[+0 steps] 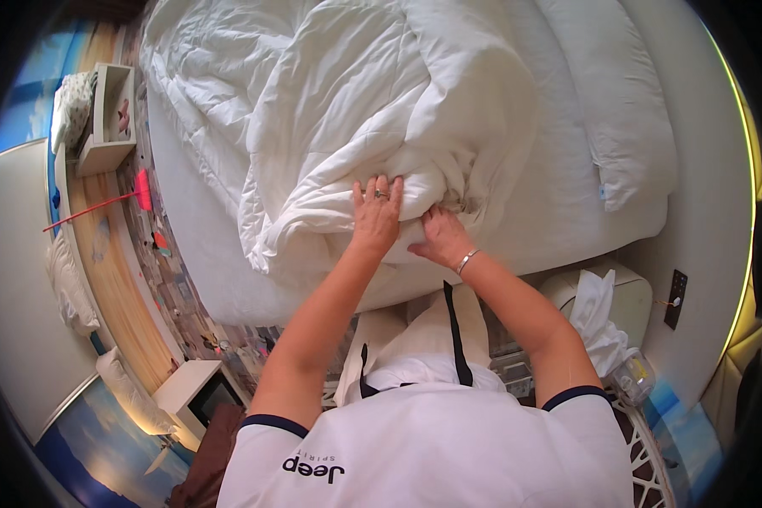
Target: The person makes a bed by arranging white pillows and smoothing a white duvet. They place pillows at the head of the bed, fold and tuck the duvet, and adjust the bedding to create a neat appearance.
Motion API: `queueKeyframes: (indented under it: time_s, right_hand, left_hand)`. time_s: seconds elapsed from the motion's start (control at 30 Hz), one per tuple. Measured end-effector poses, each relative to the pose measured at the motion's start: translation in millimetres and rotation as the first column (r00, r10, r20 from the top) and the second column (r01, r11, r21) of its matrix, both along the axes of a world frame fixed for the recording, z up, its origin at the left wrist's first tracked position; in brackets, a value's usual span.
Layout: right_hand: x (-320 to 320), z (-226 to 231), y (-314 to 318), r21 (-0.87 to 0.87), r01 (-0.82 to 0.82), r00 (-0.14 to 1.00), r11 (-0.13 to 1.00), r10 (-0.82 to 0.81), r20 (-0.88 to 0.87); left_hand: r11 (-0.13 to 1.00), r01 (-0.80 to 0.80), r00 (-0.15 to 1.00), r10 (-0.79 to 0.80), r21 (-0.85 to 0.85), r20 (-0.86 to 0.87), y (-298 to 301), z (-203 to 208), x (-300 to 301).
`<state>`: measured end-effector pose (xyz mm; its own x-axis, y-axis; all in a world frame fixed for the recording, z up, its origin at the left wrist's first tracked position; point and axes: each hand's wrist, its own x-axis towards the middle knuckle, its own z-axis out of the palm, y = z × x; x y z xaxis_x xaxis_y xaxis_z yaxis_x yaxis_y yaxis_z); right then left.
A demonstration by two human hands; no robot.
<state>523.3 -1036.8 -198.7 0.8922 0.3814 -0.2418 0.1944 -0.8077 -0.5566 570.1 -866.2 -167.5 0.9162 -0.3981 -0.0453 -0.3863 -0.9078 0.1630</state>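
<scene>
A white quilted duvet (339,93) lies bunched and creased over the bed. At its near edge, my left hand (377,222) is closed on a fold of the duvet, fingers over the top and a ring on one of them. Close to its right, my right hand (446,240) grips the gathered fabric beside a crumpled gap, its fingertips partly hidden in the folds. The right thumb points left, and a bracelet (467,261) circles that wrist. What lies inside the gap is too dark to make out.
A white pillow (622,102) lies at the bed's right end, on the white sheet (229,284). To the right stands a pale rounded bedside piece (635,296) with white cloth (597,317) on it. A red-handled broom (142,190) and white shelf unit (106,148) are at left.
</scene>
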Motion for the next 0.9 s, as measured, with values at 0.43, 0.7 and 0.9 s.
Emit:
queueKeyframes:
  time_s: [0.43,0.7,0.9]
  right_hand:
    - [-22.8,-13.5,-54.4,-0.054,-0.012,0.999,0.998,0.015,0.041]
    - [-69.8,-49.0,-109.6,-0.233,0.034,0.993,0.972,-0.058,-0.1]
    - [-23.2,9.4,-61.6,-0.037,0.052,0.984,0.998,-0.058,-0.167]
  left_hand:
    - [0.006,-0.617,0.769,0.216,-0.787,-0.601,47.9,123.9,11.3]
    - [-0.441,-0.457,0.722,0.323,-0.773,-0.611,163.1,160.1,46.6]
    - [0.768,-0.639,0.745,0.631,-0.036,0.216,185.1,43.5,17.2]
